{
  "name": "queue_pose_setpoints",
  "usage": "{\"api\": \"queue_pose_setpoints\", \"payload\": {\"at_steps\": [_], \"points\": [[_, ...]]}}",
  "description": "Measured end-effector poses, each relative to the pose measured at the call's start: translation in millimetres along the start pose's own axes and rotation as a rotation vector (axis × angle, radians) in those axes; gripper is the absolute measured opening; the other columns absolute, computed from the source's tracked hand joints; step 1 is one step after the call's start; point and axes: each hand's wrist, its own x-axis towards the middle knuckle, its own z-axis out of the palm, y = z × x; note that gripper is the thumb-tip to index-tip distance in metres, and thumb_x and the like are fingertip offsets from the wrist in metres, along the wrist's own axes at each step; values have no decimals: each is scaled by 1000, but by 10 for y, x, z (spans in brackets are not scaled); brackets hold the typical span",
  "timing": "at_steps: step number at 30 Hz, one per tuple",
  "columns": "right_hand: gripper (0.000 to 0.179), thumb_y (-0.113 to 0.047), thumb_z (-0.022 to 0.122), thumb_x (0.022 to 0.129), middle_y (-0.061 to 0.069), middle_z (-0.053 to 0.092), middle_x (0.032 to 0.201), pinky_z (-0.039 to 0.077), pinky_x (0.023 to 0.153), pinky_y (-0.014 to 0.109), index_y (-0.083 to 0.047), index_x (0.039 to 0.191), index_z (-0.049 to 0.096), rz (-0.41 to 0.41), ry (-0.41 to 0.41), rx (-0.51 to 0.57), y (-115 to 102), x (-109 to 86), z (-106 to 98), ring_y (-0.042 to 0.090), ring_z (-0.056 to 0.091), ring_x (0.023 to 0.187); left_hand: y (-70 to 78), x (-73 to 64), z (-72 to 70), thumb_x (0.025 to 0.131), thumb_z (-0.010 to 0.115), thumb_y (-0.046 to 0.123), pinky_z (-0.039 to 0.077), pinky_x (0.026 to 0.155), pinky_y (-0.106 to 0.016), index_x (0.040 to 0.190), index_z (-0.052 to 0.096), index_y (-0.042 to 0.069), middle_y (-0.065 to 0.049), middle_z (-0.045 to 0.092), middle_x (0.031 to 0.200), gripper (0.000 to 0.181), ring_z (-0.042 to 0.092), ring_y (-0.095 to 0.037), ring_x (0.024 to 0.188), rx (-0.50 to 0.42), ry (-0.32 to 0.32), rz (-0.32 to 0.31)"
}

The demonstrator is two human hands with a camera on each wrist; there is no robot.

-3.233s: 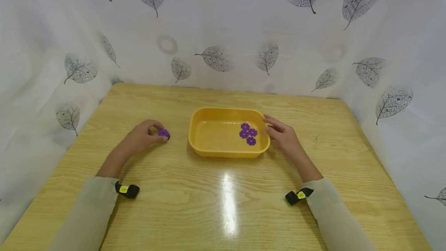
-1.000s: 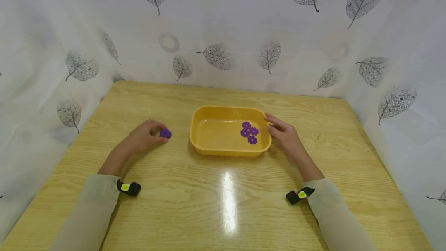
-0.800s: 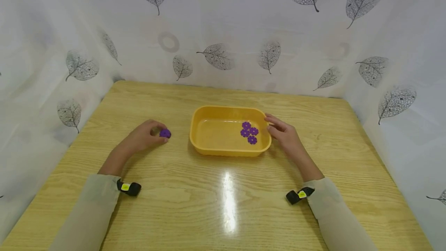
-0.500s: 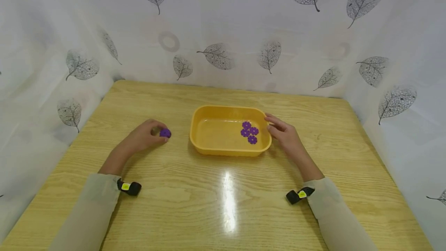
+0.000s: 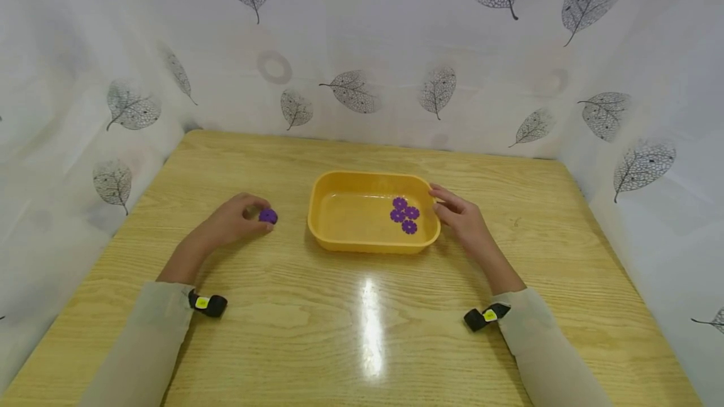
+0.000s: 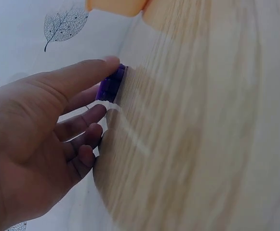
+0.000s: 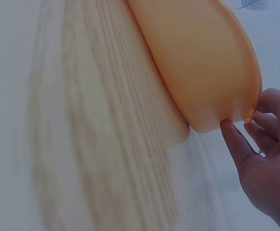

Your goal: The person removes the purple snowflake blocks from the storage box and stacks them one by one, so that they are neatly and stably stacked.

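My left hand [image 5: 232,220] pinches a small stack of purple flower-shaped discs [image 5: 268,216] between thumb and fingers, at the tabletop left of the tray. In the left wrist view the purple stack [image 6: 112,85] stands edge-on under the thumb, its layered side showing; the other fingers are loosely curled below. My right hand [image 5: 464,222] holds the right end of a yellow plastic tray [image 5: 373,248], thumb against the outer wall and index finger at the rim. In the right wrist view the tray [image 7: 202,62] hides part of those fingertips.
Several flat purple flower discs [image 5: 410,227] lie grouped in the right part of the tray. The wooden table [image 5: 294,331] reaches back to a white curtain [image 5: 373,36] printed with leaves, which also hangs along both sides.
Compared with 3.2 s ago, the purple stack in my left fingers looks slightly turned. Over the last second both hands and the tray stay nearly still.
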Motion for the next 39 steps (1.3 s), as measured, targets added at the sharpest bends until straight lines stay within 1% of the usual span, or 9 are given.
{"api": "queue_pose_setpoints", "payload": {"at_steps": [5, 9, 12, 15, 22, 26, 29, 35, 39], "points": [[45, -29, 57, 104, -2, 40, 161, 52, 91, 16, -9, 145, 55, -5, -1, -6, 2, -4, -6, 31, 53, 130, 47, 34, -34, 92, 71, 49, 46, 98, -57, 142, 52, 6, -22, 43, 149, 68, 52, -41, 121, -18, 2, -8], [45, -29, 57, 104, -1, 39, 161, 52, 92, 16, -9, 145, 54, -5, -5, -2, 1, -7, -10, 31, 53, 131, 189, 86, -53, 93, 67, 53, 51, 86, -45, 140, 55, 11, -15, 45, 148, 64, 55, -34, 112, -26, 15, 10], [46, -29, 57, 104, -2, 39, 161, 52, 92, 16, -9, 145, 54, 2, -4, -4, 0, -13, -11, 31, 52, 131, 366, 169, -47, 92, 66, 57, 51, 81, -40, 138, 56, 15, -10, 47, 145, 63, 54, -30, 109, 1, 23, 32], [45, -29, 57, 104, -2, 39, 161, 52, 92, 16, -9, 145, 55, 8, 2, -2, 3, -15, -8, 30, 53, 131, 579, 282, -24, 92, 67, 57, 50, 83, -42, 138, 57, 17, -7, 50, 143, 62, 54, -29, 109, 32, 30, 63], [44, -27, 57, 104, -2, 40, 160, 53, 92, 17, -8, 144, 55, 4, 1, 15, -2, -12, -4, 32, 53, 131, 1021, 542, 86, 91, 70, 52, 48, 80, -40, 134, 60, 17, -4, 57, 137, 57, 55, -25, 99, 42, 45, 216], [43, -26, 58, 104, -2, 41, 160, 53, 91, 17, -7, 143, 56, 4, 5, 24, -6, -4, -4, 32, 53, 130, 1261, 679, 199, 91, 72, 48, 48, 78, -38, 134, 61, 17, -2, 58, 135, 54, 54, -23, 95, 30, 23, 264], [43, -25, 58, 104, -1, 41, 160, 53, 91, 17, -7, 143, 56, 7, 6, 25, -5, 1, -6, 32, 53, 131, 1404, 795, 310, 91, 72, 47, 50, 83, -40, 134, 61, 16, -3, 58, 136, 54, 56, -24, 99, 39, -6, 288], [43, -26, 58, 104, -1, 41, 160, 53, 91, 17, -7, 143, 56, 6, 5, 13, -13, 0, -3, 33, 53, 131, 1610, 970, 545, 92, 71, 46, 44, 106, -45, 134, 63, 13, -5, 61, 133, 54, 55, -26, 126, 82, -59, 332], [43, -25, 58, 104, -1, 41, 160, 53, 91, 17, -7, 143, 56, 2, 6, 16, -21, -6, 1, 32, 53, 131, 1711, 1060, 694, 93, 72, 43, 44, 108, -42, 132, 64, 12, -5, 62, 132, 50, 55, -23, 125, 69, -88, 339]]}}
